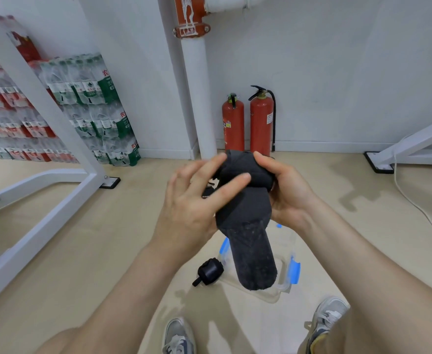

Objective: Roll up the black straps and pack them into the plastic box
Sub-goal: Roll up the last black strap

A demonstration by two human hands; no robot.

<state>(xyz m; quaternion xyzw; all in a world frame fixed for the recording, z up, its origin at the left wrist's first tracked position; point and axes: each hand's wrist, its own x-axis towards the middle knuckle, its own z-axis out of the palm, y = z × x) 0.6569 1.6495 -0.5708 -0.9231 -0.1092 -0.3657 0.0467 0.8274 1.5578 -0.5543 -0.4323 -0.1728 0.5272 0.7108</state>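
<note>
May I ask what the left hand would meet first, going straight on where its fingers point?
The rolled black strap gripped by the right hand; the left hand seems to touch it.

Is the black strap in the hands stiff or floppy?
Probably floppy: the strap hangs loose below the left hand and right hand. It likely bends easily, since its top is already curled into a roll.

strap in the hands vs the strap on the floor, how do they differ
The held strap is only partly rolled, its tail hanging loose; the floor strap is a finished tight roll. The held strap is up in the air, gripped by the right hand with the left hand touching it; the floor strap lies untouched beside the box. Both are black; neither is packed yet.
</note>
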